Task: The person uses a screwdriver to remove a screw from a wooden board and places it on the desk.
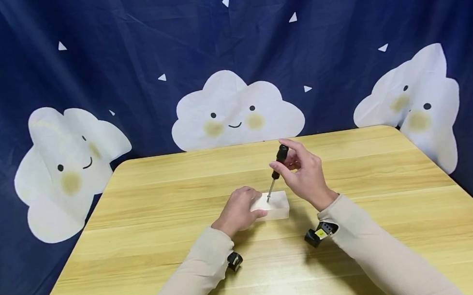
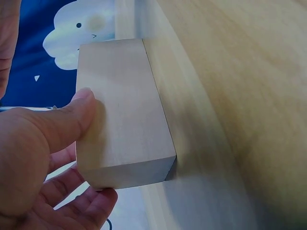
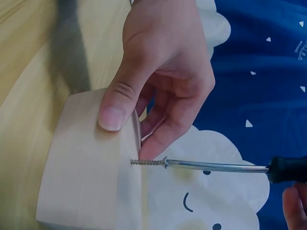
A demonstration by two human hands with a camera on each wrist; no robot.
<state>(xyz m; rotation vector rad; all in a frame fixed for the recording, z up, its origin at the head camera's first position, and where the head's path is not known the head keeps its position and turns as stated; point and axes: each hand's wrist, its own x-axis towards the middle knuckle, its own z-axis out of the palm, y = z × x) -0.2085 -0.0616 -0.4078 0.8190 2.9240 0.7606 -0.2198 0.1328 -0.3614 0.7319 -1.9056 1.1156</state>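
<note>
Left hand point(image 1: 239, 210) pinches the wood block point(image 2: 122, 105) on the table point(image 1: 117, 258); right hand point(image 1: 308, 173) pinches the screwdriver point(image 1: 275, 174), its bit at the screw point(image 3: 147, 162). We judge driving underway; the next turn wants steady pressure. Screw depth: we can't quite tell.

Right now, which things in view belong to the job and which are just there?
In the job:
screwdriver, in the right hand
screw, at the screwdriver's tip
pale block, held by the left hand

Just there:
table, under the block
blue cloud-print curtain, behind the table
black wrist devices, worn
</note>
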